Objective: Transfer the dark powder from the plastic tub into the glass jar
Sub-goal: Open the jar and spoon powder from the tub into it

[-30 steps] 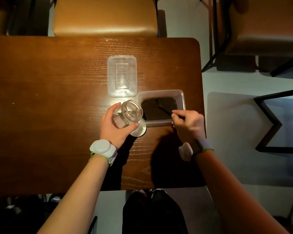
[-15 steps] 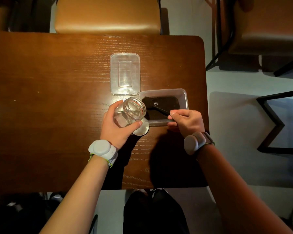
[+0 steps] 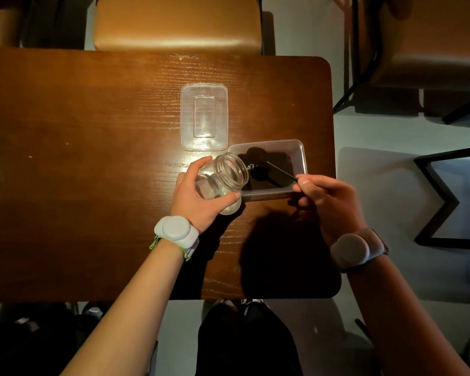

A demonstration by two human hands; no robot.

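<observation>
Item: glass jar, held in our left hand, fingers wrapped round its body, tilted so the open mouth faces right toward the plastic tub; its rim sits just at the tub's left edge. Item: tub, on the bench, dark powder inside. Item: thin spoon, handle pinched in our right hand, long axis running up-left from the fingers toward the jar mouth; the bowl looks loaded, though it blurs into the powder. We judge the next move a short carry leftward. Item: clear lid, lying beyond, apart
</observation>
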